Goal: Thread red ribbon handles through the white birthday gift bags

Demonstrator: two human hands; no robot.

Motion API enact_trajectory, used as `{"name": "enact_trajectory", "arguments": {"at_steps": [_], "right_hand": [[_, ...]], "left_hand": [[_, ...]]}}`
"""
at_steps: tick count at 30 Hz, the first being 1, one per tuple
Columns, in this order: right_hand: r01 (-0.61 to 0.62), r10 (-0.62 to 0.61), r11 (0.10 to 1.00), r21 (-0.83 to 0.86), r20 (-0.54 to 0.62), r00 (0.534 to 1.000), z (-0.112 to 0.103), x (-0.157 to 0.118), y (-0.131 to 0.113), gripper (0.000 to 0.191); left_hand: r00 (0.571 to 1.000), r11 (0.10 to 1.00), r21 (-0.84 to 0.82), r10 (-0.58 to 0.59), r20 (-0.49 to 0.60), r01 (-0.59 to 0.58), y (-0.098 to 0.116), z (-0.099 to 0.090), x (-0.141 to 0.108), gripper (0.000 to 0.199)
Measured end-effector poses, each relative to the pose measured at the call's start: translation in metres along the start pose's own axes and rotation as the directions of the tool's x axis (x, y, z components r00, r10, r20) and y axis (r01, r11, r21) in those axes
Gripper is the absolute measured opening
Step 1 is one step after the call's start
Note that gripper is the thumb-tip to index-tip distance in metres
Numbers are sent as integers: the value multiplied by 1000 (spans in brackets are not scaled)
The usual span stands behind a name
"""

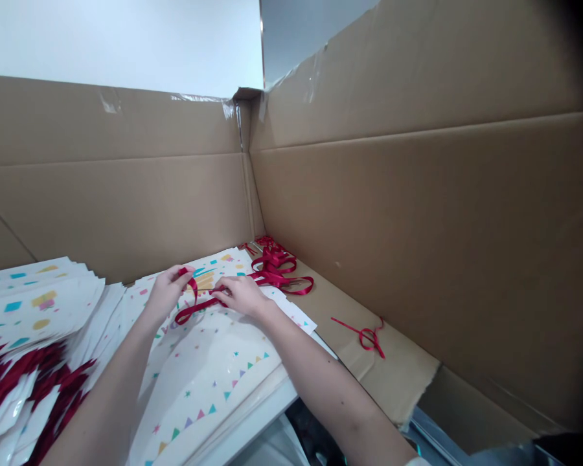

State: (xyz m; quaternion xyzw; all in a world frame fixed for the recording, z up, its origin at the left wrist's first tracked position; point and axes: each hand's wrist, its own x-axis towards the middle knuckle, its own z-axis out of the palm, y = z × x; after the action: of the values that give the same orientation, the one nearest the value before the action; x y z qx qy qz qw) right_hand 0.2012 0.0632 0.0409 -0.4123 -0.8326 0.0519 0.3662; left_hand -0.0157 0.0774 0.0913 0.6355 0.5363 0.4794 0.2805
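A dark red ribbon [193, 312] runs in loops between my two hands, just above a stack of white printed sheets [208, 369]. My left hand [169, 291] pinches one end of it between thumb and fingers. Closed on another part of the ribbon is my right hand [243, 295], its fingertips partly hidden behind its back. The sheets carry coloured triangles, stars and dots. Beyond my right hand lies a bundle of red ribbons [274, 265], looped and tangled at the edge of the sheets.
High cardboard walls [393, 213] enclose the back and right. A loose curled ribbon [368, 336] lies on the cardboard surface [393, 382] at right. More printed white sheets [39, 304] are piled at left, with many red ribbons [48, 369] in front of them.
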Motion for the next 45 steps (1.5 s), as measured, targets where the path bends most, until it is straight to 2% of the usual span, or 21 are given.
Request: {"name": "enact_trajectory", "arguments": {"at_steps": [3, 6, 8, 10, 13, 17, 19, 22, 27, 33, 38, 42, 45], "right_hand": [[69, -69, 998, -11, -7, 998, 2, 0, -2, 24], [71, -71, 997, -12, -57, 996, -2, 0, 2, 25], [41, -43, 999, -19, -129, 991, -6, 1, 5, 26], [0, -8, 999, -34, -223, 975, -9, 1, 8, 27], [-34, 14, 998, -61, -311, 950, -8, 2, 10, 28], [-30, -4, 994, -103, -308, 952, -2, 2, 11, 28], [-28, -7, 993, -113, -298, 955, 0, 2, 11, 27], [-26, -3, 995, -97, -289, 957, -1, 1, 9, 25], [-38, 15, 996, -80, -271, 962, -7, -1, 5, 22], [-38, 20, 997, -68, -249, 968, -6, -2, 7, 22], [-38, 25, 998, -52, -222, 975, -4, -3, 9, 21], [-41, 30, 998, -48, -222, 975, -4, -3, 9, 21], [-43, 32, 998, -43, -222, 975, -4, -3, 10, 22]], "left_hand": [[1000, 996, -87, 11, 5, -10, -5, 6, 0, 50], [989, 992, -125, -26, -144, 8, -10, -9, 5, 56], [978, 990, -139, -55, -199, 27, -14, -23, 9, 62], [983, 991, -124, -77, -166, 57, -16, -33, 10, 65], [997, 997, 0, -77, -18, 77, -13, -36, 6, 56], [974, 986, 164, -45, 221, 8, -1, -26, -3, 47], [962, 977, 210, -24, 273, -35, 2, -23, -4, 44], [966, 966, 251, -7, 259, -60, 3, -24, -5, 40], [970, 980, 195, -21, 244, -27, 7, -29, -7, 39], [973, 978, 206, -18, 230, -30, 10, -30, -9, 39], [968, 988, 153, -58, 244, 21, 8, -29, -9, 40], [962, 992, 123, -40, 272, 7, 3, -29, -8, 43], [966, 992, 126, -49, 254, 17, -3, -30, -6, 43]]}}
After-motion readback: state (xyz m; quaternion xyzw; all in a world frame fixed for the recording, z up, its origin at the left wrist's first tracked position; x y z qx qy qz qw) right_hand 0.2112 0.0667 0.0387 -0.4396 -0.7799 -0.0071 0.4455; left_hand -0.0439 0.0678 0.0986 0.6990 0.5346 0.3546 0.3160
